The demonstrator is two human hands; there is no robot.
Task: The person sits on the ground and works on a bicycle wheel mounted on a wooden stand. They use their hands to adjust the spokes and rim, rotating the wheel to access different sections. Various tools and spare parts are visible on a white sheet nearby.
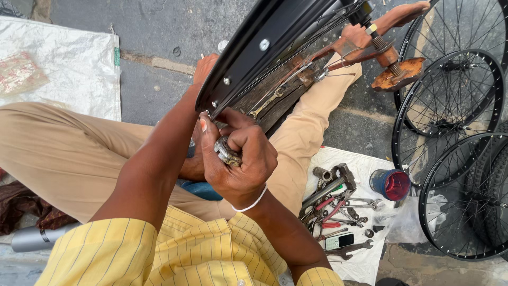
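A black bicycle wheel rim (264, 45) with thin spokes slants across the middle, resting against a worn wooden stand (280, 98). My right hand (241, 161) is closed around a small round metal tool (227, 152), held at the rim's lower edge near a spoke end. My left hand (203, 69) reaches up behind the rim and grips its outer side; the rim partly hides its fingers. I sit on the ground in tan trousers (69, 153) and a yellow striped shirt.
A white cloth (365, 265) at the right holds several tools: a hammer (338, 180), pliers, wrenches, a small phone (338, 241). A blue cup (390, 184) stands beside them. Spoked wheels (450, 100) lean at the far right. A white sack (63, 69) lies upper left, a metal cylinder (32, 238) lower left.
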